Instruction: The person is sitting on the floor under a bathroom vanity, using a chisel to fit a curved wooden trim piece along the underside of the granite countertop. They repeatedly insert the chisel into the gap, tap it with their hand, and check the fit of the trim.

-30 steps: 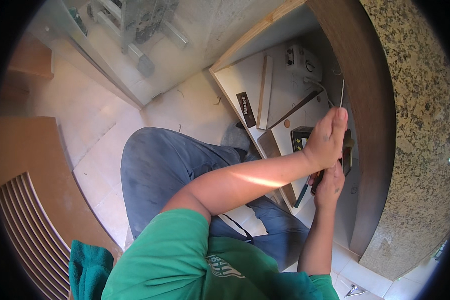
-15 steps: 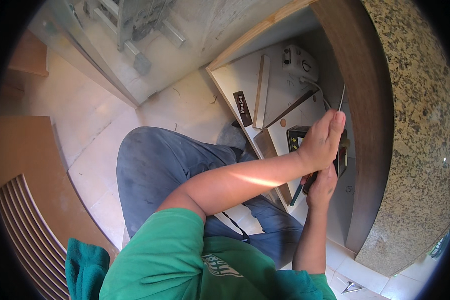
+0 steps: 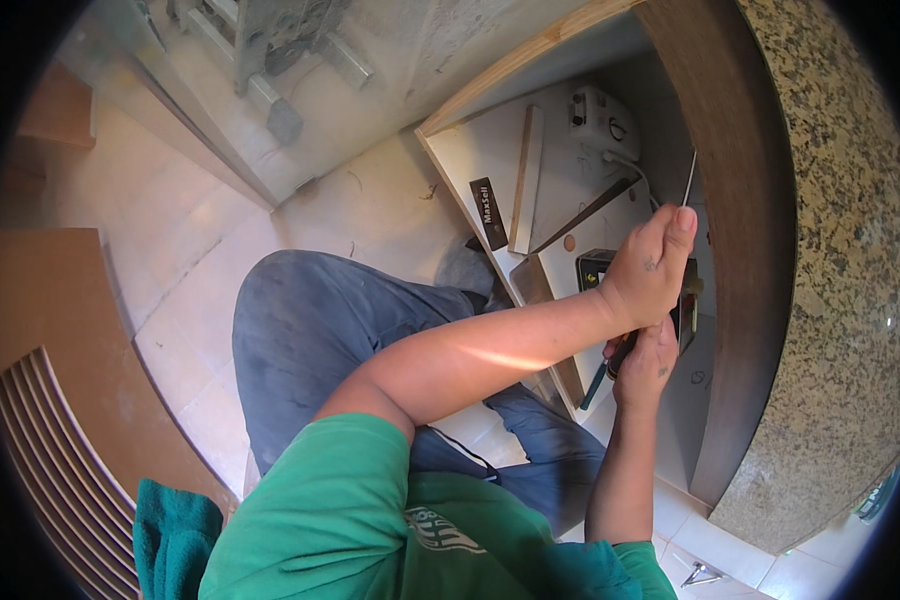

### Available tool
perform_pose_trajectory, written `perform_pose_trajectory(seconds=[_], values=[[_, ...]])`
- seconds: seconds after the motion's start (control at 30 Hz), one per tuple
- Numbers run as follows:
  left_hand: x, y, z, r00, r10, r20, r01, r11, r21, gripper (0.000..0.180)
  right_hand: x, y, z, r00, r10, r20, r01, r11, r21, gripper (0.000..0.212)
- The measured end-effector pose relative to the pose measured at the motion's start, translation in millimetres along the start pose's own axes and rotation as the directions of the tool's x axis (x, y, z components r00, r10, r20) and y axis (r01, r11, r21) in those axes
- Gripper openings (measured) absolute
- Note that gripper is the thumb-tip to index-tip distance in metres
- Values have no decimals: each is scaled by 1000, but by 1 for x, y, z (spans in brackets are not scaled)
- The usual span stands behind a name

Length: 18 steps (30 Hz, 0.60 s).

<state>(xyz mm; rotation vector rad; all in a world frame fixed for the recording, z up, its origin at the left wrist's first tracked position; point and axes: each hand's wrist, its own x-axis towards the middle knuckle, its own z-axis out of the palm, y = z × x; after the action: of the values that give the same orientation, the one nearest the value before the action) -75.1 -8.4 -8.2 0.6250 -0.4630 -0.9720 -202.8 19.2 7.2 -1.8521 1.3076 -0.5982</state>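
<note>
A screwdriver (image 3: 690,180) shows its thin metal shaft above my left hand (image 3: 652,265); its tip is at the inner side of the brown wooden cabinet frame (image 3: 740,180). My left hand is closed round the shaft, thumb pointing up along it. Just below, my right hand (image 3: 648,362) is closed on a dark handle, which seems to belong to the same screwdriver. Most of the handle is hidden by the hands. A thin teal stick (image 3: 594,386) sticks out beside my right fingers. Behind both hands stands a dark box (image 3: 592,265), partly covered.
On the white cabinet floor (image 3: 560,190) lie a wooden strip (image 3: 525,180), a black label piece (image 3: 488,213) and a dark strip (image 3: 585,215). A white device with a cable (image 3: 602,120) sits at the back. Speckled stone (image 3: 840,250) borders the right. A slatted door (image 3: 55,330) lies left.
The screwdriver tip and both hands have shifted very slightly up and to the right; the left hand has turned a little. The grip looks the same.
</note>
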Motion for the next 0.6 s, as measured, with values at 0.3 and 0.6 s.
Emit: perform_pose_trajectory(seconds=[0.3,0.6], values=[[6,1,-1,1000,-27,-4,26,997,-78,58,8,0,4,999,-32,-8,33,997,63,47],[12,12,-5,998,45,-50,-49,995,-83,59,13,-6,12,998,-57,1,57,996,76,46]])
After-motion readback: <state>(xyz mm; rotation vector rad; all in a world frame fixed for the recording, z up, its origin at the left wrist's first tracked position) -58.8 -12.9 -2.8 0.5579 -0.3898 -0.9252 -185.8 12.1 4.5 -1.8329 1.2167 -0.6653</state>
